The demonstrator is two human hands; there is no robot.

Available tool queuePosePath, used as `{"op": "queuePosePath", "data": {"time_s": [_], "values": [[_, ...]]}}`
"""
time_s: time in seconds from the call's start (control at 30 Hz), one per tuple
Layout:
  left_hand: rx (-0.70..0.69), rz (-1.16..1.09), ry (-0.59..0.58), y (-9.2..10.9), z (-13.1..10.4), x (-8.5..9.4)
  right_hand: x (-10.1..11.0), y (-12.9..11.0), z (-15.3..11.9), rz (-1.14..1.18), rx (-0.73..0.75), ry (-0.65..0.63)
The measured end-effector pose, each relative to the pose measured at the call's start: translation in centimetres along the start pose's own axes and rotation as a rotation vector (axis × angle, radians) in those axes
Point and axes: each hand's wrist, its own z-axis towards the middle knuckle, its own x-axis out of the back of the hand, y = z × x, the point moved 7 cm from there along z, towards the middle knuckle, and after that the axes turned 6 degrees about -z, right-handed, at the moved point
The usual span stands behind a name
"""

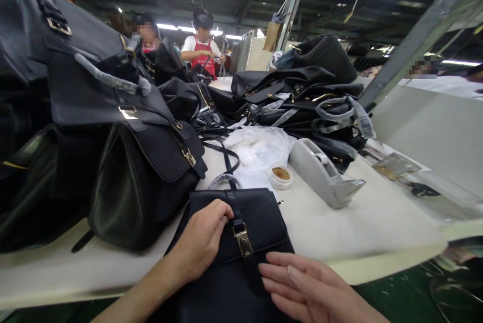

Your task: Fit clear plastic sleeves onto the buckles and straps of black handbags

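In front of me a black leather backpack stands at the table's near edge. A strap runs down its flap to a gold buckle. My left hand is closed on the flap, with curled fingers at the left edge of the strap; the fingertips are partly hidden. My right hand is open, its fingers stretched out together beside the lower end of the strap, below the flap. Behind the flap shows a carrying handle wrapped in clear plastic.
Large black bags crowd the left side. More bags are piled at the back. A grey tape dispenser, a small round tub and crumpled white plastic lie on the white table. A co-worker in a red apron stands beyond.
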Motion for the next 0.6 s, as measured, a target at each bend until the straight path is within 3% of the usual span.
{"op": "queuePosePath", "data": {"time_s": [0.23, 0.47, 0.6], "values": [[-0.022, -0.080, 0.025, -0.4, -0.3, 0.2, -3.5, -1.1, 5.3, 0.174, 0.012, 0.017], [0.065, -0.010, 0.016, 0.3, -1.0, 1.3, -3.6, -1.0, 6.1, 0.074, 0.198, 0.056], [0.162, 0.204, 0.075, 0.7, -1.0, 0.4, -1.8, 0.4, 5.9, -0.100, 0.361, 0.220]]}}
